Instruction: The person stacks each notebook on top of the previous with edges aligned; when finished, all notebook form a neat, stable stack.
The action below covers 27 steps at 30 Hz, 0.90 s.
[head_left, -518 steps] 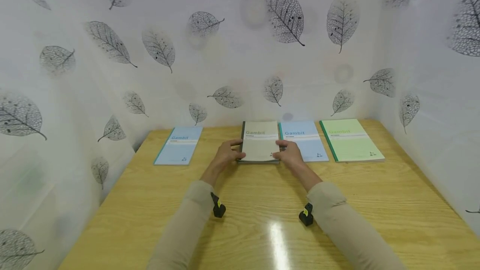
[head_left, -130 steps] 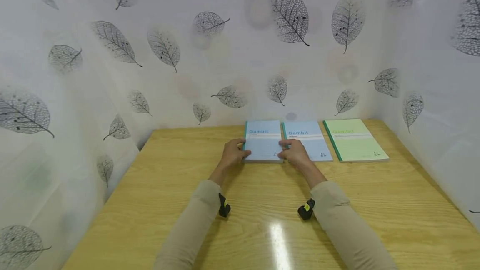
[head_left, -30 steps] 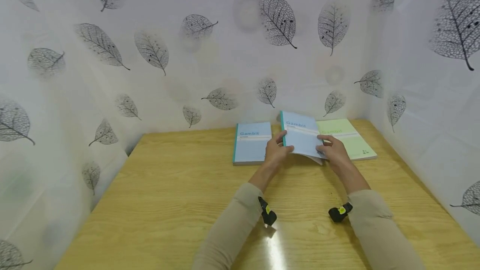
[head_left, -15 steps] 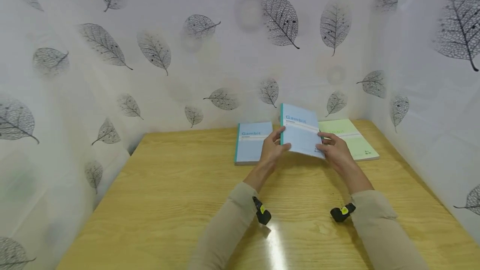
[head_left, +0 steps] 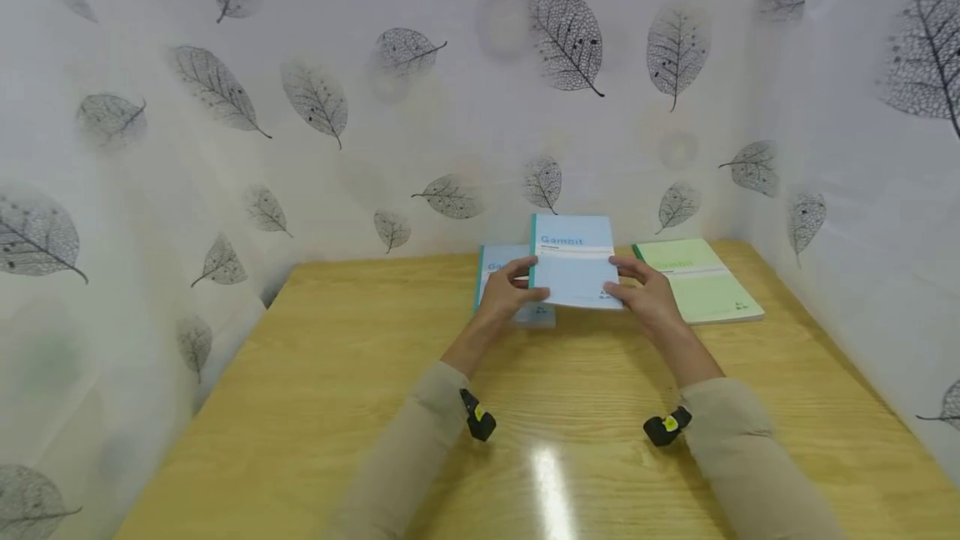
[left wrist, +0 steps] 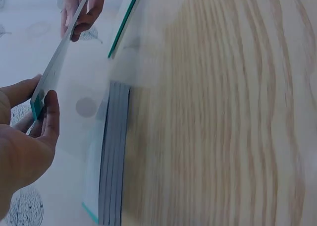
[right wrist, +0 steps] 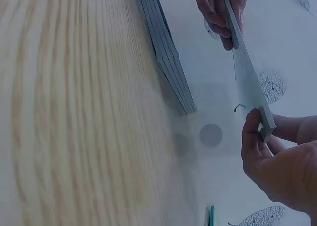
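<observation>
A light blue notebook [head_left: 574,265] with a teal spine and "Gambit" on its cover is held up off the table between both hands. My left hand [head_left: 504,292] pinches the spine edge, thumb on the cover. The opposite edge is gripped by my right hand [head_left: 649,297], also with its thumb in front. Behind and to the left lies a stack of notebooks [head_left: 534,317] with a blue one on top, partly covered by the lifted notebook and left hand. In the left wrist view the stack [left wrist: 115,151] shows several layered edges; the raised notebook [left wrist: 55,65] hangs apart from it.
A green notebook [head_left: 705,290] lies flat at the right on the wooden table [head_left: 315,407]. White curtains [head_left: 360,140] printed with dark leaves rise behind the table and along both sides.
Over the last second the blue notebook was lifted from its place beside the green one and moved left toward the stack. Earlier, the separate far-left blue notebook went onto the grey-topped stack.
</observation>
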Available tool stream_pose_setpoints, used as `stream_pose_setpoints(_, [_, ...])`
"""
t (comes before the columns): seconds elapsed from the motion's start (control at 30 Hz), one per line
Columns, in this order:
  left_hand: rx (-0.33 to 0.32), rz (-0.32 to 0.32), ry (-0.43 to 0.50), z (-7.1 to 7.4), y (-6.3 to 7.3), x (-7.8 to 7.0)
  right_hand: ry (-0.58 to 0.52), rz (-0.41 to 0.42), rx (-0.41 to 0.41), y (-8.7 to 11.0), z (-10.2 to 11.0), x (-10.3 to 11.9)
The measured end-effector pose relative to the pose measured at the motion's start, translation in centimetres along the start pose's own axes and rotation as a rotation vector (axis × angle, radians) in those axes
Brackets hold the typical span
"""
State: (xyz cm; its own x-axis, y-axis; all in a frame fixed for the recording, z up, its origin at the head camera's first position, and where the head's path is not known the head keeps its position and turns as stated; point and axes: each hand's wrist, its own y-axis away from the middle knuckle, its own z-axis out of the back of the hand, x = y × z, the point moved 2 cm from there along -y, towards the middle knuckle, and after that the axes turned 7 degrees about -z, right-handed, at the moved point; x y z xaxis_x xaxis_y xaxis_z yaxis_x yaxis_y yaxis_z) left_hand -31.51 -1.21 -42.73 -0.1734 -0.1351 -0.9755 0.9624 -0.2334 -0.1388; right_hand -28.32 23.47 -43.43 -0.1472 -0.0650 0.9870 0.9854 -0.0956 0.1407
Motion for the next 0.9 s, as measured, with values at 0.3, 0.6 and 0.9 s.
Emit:
stream_pose_setpoints(0.3, [0.008, 0.052, -0.003, 4.6, 1.1, -0.4, -0.003, -0.004, 0.044, -0.4, -4.1, 1.3])
stream_pose_setpoints(0.6, [-0.052, 0.054, -0.036, 7.1, 1.7, -0.6, 0.005, 0.002, 0.061, -1.0, -7.0, 2.1])
stream_pose_setpoints(0.9, [-0.079, 0.069, -0.048, 8.5, 2.2, 1.1, 0.048, -0.038, 0.067, -1.5, -8.7, 1.0])
